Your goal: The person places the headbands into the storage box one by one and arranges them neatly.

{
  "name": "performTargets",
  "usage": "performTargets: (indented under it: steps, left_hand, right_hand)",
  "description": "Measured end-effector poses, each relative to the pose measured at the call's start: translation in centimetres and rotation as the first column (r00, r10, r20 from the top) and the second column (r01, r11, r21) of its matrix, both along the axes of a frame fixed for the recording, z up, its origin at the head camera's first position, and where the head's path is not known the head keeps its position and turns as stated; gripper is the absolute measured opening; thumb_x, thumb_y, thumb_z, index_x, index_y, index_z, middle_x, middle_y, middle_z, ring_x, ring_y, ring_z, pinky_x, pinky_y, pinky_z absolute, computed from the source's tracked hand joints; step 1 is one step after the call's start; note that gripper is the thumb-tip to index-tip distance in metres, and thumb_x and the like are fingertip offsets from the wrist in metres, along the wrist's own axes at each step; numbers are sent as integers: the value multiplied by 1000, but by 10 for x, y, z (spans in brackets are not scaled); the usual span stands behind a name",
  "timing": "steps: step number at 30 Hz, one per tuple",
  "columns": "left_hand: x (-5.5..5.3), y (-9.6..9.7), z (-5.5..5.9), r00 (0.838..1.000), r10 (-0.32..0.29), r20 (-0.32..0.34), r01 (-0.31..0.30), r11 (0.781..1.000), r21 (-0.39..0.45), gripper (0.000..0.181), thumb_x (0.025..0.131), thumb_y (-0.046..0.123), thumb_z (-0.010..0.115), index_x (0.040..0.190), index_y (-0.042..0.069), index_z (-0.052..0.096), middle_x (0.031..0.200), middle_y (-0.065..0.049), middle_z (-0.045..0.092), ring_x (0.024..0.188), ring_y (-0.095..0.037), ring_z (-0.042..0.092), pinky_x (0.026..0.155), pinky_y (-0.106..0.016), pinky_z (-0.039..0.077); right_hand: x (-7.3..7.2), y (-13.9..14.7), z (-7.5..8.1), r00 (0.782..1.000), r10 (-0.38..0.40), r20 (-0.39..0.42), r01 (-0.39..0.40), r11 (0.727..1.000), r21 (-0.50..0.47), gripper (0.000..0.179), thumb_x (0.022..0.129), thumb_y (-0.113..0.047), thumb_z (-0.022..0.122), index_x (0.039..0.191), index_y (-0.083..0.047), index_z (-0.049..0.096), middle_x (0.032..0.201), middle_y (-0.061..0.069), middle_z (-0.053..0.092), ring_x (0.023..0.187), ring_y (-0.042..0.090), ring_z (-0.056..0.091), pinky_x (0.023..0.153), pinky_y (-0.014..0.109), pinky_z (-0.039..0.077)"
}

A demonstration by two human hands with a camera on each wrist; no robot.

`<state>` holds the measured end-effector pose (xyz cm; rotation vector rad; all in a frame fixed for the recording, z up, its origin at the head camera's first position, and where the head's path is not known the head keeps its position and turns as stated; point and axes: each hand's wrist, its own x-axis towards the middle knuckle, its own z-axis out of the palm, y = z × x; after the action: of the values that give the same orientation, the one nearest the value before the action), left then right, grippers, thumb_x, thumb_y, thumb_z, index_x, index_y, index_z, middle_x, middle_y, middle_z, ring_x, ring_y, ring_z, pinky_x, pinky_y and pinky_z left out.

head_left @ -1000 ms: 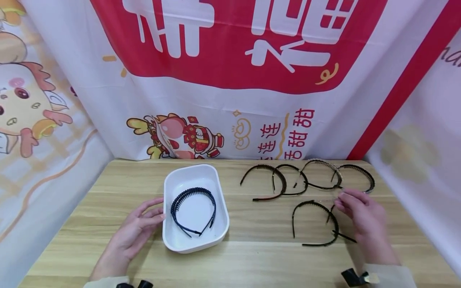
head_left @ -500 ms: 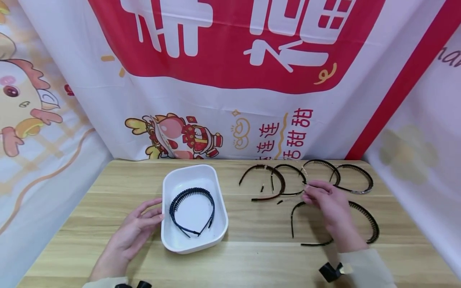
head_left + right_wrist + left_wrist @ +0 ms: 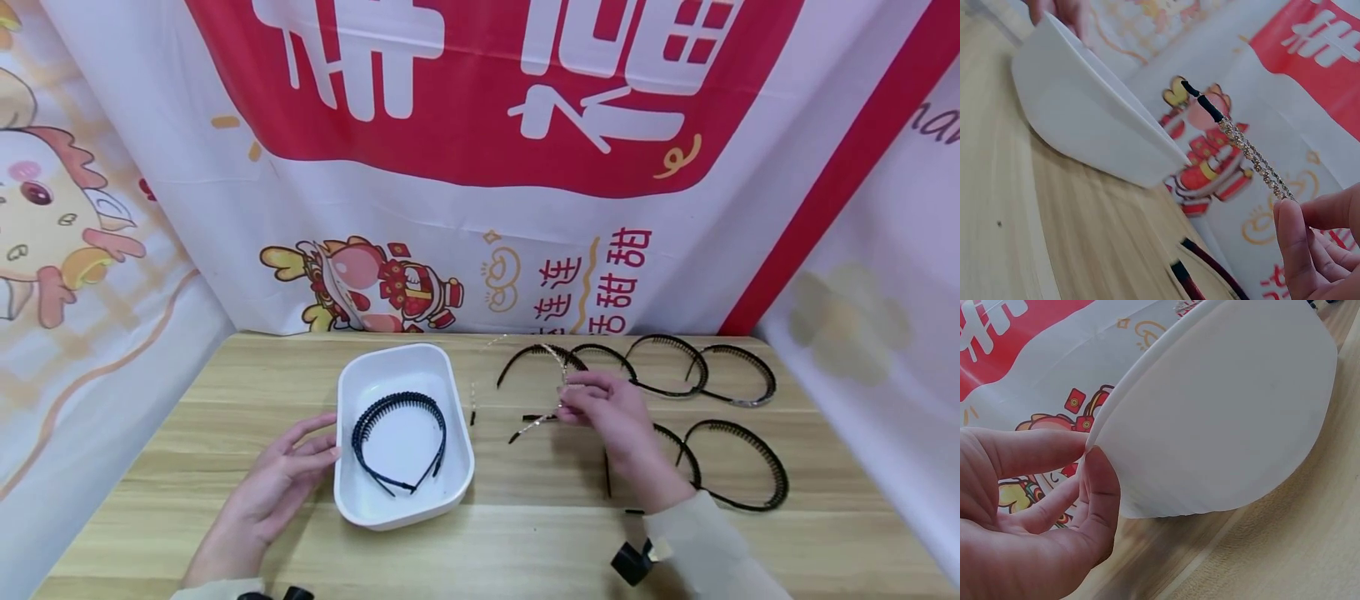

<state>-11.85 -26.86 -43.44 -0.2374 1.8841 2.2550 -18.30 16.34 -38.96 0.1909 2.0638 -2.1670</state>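
Right of the tub, glittering headband aslant, tips pointing near-left.

From afar I'm seeing the box showing smooth, matt plastic; the band is glittering like rough, beaded metal down to dull tips; the table is showing smooth, grained wood; the backdrop is hanging as creased, faintly glossy cloth

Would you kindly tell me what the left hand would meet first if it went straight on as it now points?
The left hand would meet the white, rounded-rectangular, plastic-looking box at once: its fingertips appear to touch the rim, though how firmly is hard to judge.
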Motion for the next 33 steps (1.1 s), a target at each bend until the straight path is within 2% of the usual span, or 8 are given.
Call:
performTargets:
  steps: [4, 14, 17, 21, 25, 33]
  left_hand:
    - [1, -1, 0, 1000, 1, 1, -1, 1000, 4, 47, 100, -5, 63, 130, 31, 64, 110, 4, 74, 106, -10, 70, 98, -24, 57]
    - [2, -2, -1, 1000, 7, 4, -7, 1000, 3, 48, 100, -6, 63, 128, 32, 66, 111, 4, 74, 106, -10, 70, 98, -24, 57]
    - [2, -3, -1, 1000, 0, -4, 0, 1000, -1, 47, 100, -6, 63, 130, 31, 64, 113, 3, 74, 107, -10, 70, 98, -24, 57]
    - [2, -4, -2, 1000, -7, -14, 7, 1000, -6, 46, 100, -5, 62, 131, 29, 63, 117, 2, 73, 109, -9, 70, 99, -23, 57]
    - [1, -4, -3, 1000, -7, -14, 7, 1000, -6, 46, 100, -5, 62, 131, 29, 63, 116, 3, 73, 109, -9, 70, 98, -24, 57]
    - [1, -2, -3, 1000, -5, -10, 5, 1000, -1, 47, 99, -6, 63, 132, 28, 62, 116, 3, 72, 109, -10, 70, 99, -25, 57]
  right_hand:
    - [-2, -17, 4, 999, 40, -4, -40, 999, 8, 39, 98, -1, 73, 134, 8, 60, 90, 0, 79, 76, 10, 76, 78, 24, 66]
    - [-15, -56, 9, 997, 78, 13, -78, 997, -16, 36, 95, 3, 74, 130, 7, 65, 90, 5, 79, 70, 11, 75, 73, 26, 66]
    - [-18, -68, 7, 995, 97, 8, -97, 995, 1, 34, 94, 4, 74, 127, 8, 66, 91, 9, 79, 69, 12, 75, 72, 28, 67]
    - [-21, -84, 4, 991, 137, 0, -137, 990, 45, 32, 93, 3, 74, 124, 8, 68, 97, 17, 80, 70, 16, 76, 77, 37, 69]
    - [-22, -99, 3, 984, 180, 9, -181, 980, 84, 30, 93, 3, 74, 123, 8, 68, 105, 25, 78, 70, 17, 75, 77, 38, 69]
    - [-21, -120, -2, 974, 224, 33, -226, 957, 184, 24, 92, 1, 76, 114, 4, 70, 81, 11, 75, 64, 14, 69, 68, 33, 67]
